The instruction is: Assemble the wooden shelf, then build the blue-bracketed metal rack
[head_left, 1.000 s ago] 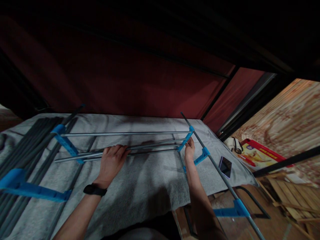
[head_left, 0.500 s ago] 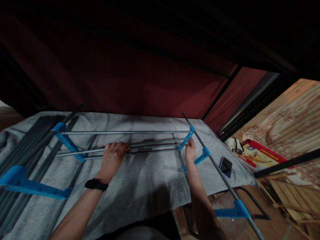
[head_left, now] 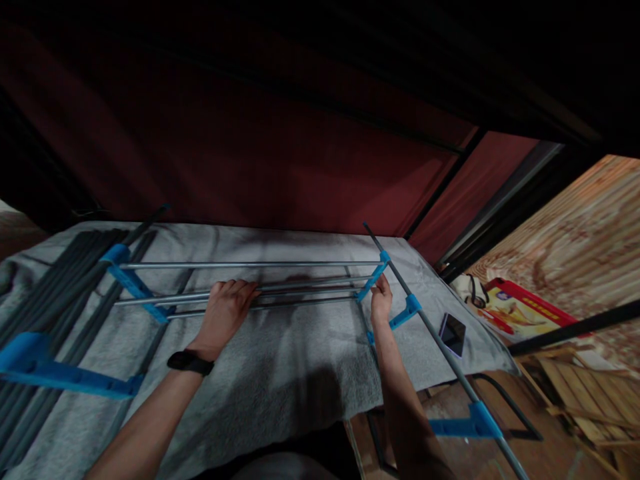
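Closed over a grey metal tube is my left hand, a black band on its wrist. The tube crosses the left blue plastic bracket, its free end sticking out to the left. At the other side, my right hand has its fingers wrapped around the right blue bracket; its fingertips are partly hidden behind it. Another tube spans both brackets along the back. Long upright tubes run through the brackets, the right one reaching toward me.
A bundle of dark grey tubes lies at the left on the grey cloth. A larger blue bracket is near left, another near right. A phone rests by the right edge; beyond are a red box and wooden slats.
The tube in my left hand has shifted slightly, its free left end now a little higher and further right. My right hand stays at the bracket.
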`<state>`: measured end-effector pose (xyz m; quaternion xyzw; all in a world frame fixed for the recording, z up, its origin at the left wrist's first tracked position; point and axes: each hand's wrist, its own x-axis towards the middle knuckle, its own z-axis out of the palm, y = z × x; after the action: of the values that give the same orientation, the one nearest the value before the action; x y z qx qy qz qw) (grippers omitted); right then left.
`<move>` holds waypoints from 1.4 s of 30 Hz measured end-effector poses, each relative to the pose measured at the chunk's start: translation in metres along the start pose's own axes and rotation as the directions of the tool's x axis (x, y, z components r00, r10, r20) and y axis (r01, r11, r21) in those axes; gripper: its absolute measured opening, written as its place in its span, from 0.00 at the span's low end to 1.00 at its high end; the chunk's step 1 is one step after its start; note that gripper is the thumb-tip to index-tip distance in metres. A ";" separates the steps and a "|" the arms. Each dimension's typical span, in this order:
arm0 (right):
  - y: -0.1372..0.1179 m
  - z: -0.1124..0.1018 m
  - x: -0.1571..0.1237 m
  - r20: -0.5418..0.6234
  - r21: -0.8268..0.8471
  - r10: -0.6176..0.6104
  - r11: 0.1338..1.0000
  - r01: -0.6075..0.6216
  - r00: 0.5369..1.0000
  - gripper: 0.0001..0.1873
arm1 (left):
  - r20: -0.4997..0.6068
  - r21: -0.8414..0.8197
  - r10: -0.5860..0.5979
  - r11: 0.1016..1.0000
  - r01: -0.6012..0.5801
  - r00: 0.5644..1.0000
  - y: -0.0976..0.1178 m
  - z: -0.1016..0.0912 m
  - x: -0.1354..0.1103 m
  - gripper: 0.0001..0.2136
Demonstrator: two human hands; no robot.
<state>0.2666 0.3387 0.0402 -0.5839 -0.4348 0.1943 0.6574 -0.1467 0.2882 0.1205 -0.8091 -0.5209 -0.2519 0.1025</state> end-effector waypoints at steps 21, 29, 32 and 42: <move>0.000 -0.004 0.000 -0.119 -0.001 0.081 0.997 -0.082 0.990 0.35 | -0.002 0.135 0.036 0.990 -0.036 0.999 0.005 0.002 -0.006 0.14; -0.005 -0.008 -0.002 -0.119 0.015 0.111 0.994 -0.110 0.987 0.34 | 0.044 0.111 0.014 0.994 -0.019 0.999 0.005 0.005 -0.006 0.14; -0.007 -0.008 -0.002 -0.117 0.036 0.116 0.993 -0.113 0.986 0.33 | 0.064 0.090 0.000 0.996 -0.006 0.998 0.005 0.003 -0.005 0.14; -0.009 -0.007 -0.003 -0.120 0.029 0.110 0.994 -0.108 0.987 0.30 | 0.074 0.075 -0.006 0.997 0.001 0.997 0.007 0.001 -0.004 0.15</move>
<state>0.2684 0.3299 0.0482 -0.6103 -0.3593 0.1989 0.6774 -0.1417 0.2821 0.1185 -0.8125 -0.5348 -0.2023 0.1131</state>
